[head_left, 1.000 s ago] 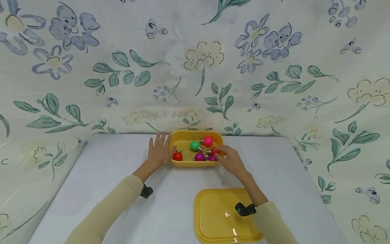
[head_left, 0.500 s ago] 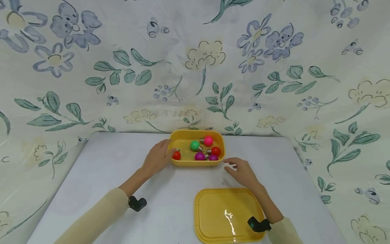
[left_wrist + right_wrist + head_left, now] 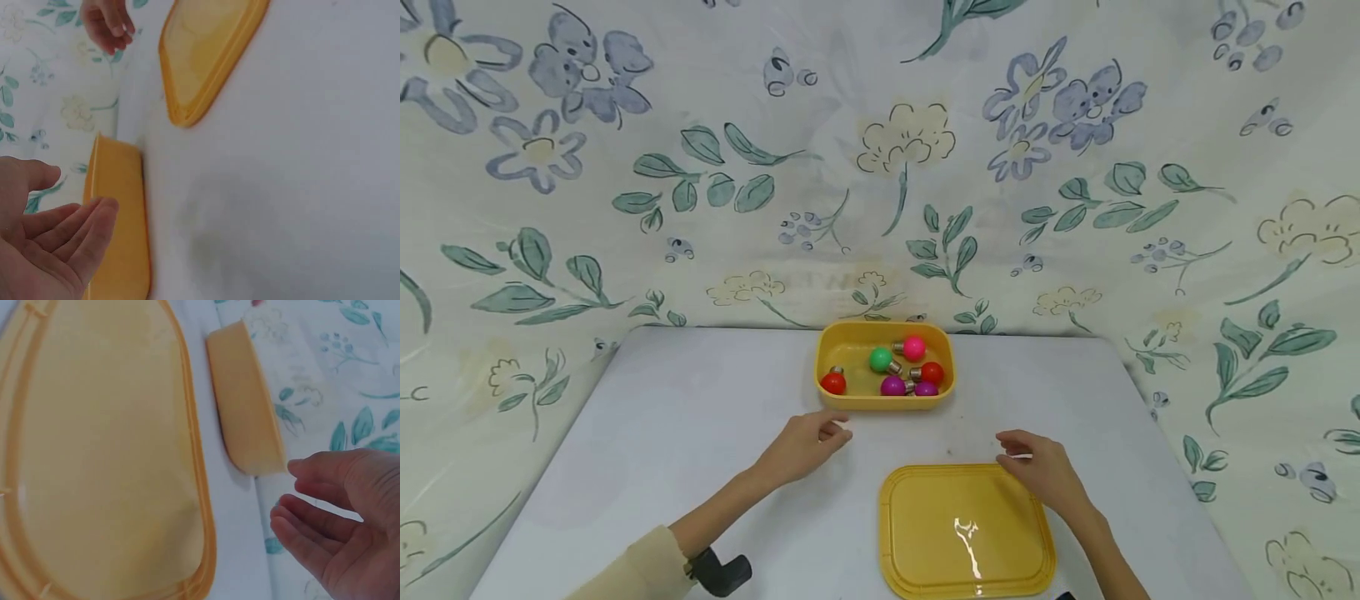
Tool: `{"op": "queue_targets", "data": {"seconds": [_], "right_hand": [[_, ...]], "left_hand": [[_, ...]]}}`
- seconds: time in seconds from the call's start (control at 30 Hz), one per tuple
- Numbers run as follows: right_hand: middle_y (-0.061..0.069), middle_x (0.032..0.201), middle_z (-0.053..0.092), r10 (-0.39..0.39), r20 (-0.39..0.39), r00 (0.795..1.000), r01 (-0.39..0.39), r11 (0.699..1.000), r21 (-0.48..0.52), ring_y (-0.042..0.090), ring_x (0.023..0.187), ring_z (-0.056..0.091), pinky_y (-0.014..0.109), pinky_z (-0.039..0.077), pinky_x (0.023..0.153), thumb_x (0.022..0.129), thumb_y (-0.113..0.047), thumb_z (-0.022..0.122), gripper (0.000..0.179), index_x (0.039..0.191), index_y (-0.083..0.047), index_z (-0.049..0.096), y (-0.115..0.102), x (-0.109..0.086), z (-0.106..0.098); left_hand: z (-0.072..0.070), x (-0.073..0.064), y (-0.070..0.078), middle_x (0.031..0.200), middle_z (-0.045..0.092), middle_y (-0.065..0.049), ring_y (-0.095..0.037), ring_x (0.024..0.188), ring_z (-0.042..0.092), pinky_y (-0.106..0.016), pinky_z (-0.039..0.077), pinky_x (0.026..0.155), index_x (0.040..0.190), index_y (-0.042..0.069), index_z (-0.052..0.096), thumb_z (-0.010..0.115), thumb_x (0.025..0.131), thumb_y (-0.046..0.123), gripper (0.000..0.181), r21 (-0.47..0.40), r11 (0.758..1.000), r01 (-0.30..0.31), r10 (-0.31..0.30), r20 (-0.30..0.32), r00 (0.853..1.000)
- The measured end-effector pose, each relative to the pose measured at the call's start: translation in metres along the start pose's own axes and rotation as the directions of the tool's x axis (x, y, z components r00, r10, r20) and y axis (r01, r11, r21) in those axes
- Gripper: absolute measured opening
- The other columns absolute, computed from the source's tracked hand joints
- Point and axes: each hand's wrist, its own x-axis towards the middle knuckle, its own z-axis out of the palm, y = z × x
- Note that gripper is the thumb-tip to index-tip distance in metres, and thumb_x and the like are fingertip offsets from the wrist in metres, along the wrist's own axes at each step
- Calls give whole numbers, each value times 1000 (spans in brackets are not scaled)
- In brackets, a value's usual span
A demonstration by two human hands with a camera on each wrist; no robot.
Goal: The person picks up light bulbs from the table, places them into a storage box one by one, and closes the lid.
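Observation:
A yellow plastic box (image 3: 880, 402) stands at the back of the table, holding several small bulbs with metal screw bases. Among them are a green bulb (image 3: 881, 359), a pink bulb (image 3: 913, 348), a red bulb (image 3: 833, 382) at the left end and another red bulb (image 3: 932, 372) at the right, plus two purple ones. My left hand (image 3: 803, 446) hovers in front of the box's left corner, fingers loosely bent and holding nothing. Over the far right corner of a flat yellow lid (image 3: 966, 533) is my right hand (image 3: 1047, 471), also relaxed, nothing in its fingers.
The white table (image 3: 685, 433) ends at the back against a hanging floral cloth (image 3: 850, 167). The lid lies flat nearer the front, right of the middle, with a strip of table between it and the box.
Both hands have drawn back from the box toward the front, the right one also moving rightward. The right hand was at the right-end red bulb; the bulbs stay in the box.

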Motion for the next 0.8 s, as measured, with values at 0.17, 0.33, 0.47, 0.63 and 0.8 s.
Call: {"op": "queue_targets", "data": {"seconds": [0.17,0.33,0.47,0.63,0.8], "right_hand": [[16,104,72,82,-29,996,-82,997,-13,28,92,70,33,59,78,87,-2,75,27,113,4,70,13,-20,-7],[12,100,73,197,-28,980,-199,978,-66,27,89,71,36,59,74,88,-6,75,26,113,3,71,24,-36,-11],[9,97,72,300,-6,954,-300,951,-69,27,87,70,38,59,72,88,-8,74,29,113,5,69,32,-44,-13],[5,91,70,397,33,917,-391,914,-111,24,84,68,38,58,69,86,-12,74,33,112,8,68,38,-51,-15],[2,87,68,449,83,889,-437,890,-132,20,79,67,38,57,68,86,-18,76,36,110,8,69,39,-55,-14]], "left_hand": [[16,-17,1,96,72,-11,-24,84,69,-30,59,72,118,-11,64,66,97,16,34,-224,969,103,-67,165,984],[33,-29,1,98,72,-12,-22,88,69,-34,60,75,117,-13,63,66,97,13,33,-374,896,240,-135,285,949],[45,-34,-1,94,72,-9,-20,86,69,-34,60,75,114,-12,65,67,96,14,32,-394,864,313,-188,325,927],[56,-37,-6,92,72,-8,-20,87,69,-34,60,75,116,-14,63,67,96,13,34,-413,840,352,-212,349,913],[60,-37,-4,98,72,-9,-22,92,70,-34,59,78,123,-17,58,66,97,13,41,-428,806,408,-257,367,894]]}}
